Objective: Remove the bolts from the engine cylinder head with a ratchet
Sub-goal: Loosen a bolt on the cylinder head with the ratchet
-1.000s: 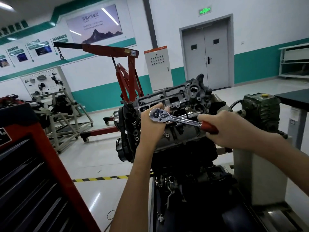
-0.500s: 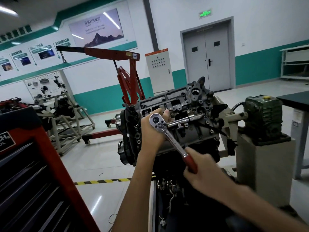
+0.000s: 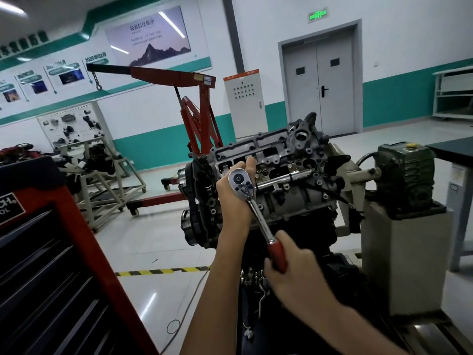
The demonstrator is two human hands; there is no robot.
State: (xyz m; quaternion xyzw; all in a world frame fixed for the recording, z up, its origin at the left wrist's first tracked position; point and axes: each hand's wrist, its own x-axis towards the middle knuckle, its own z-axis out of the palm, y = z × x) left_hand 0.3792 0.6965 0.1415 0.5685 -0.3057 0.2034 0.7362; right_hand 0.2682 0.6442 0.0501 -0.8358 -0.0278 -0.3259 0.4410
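The grey engine cylinder head (image 3: 289,175) sits tilted on a stand in the middle of the view, with several bolts and holes across its face. A chrome ratchet (image 3: 252,203) with a red grip stands on the head's near left part, its handle slanting down to the right. My left hand (image 3: 234,198) curls around the ratchet's round head and holds it against the engine. My right hand (image 3: 294,275) grips the red handle low down. The bolt under the ratchet head is hidden.
A red and black tool cabinet (image 3: 51,265) fills the lower left. A red engine hoist (image 3: 189,103) stands behind the engine. A green gearbox (image 3: 407,175) on a grey pedestal (image 3: 404,257) is close on the right. A yellow-black stripe (image 3: 158,271) marks the floor.
My right hand has swung the ratchet handle from pointing right down to the lower right, a clockwise sweep. My left hand has stayed on the ratchet head.
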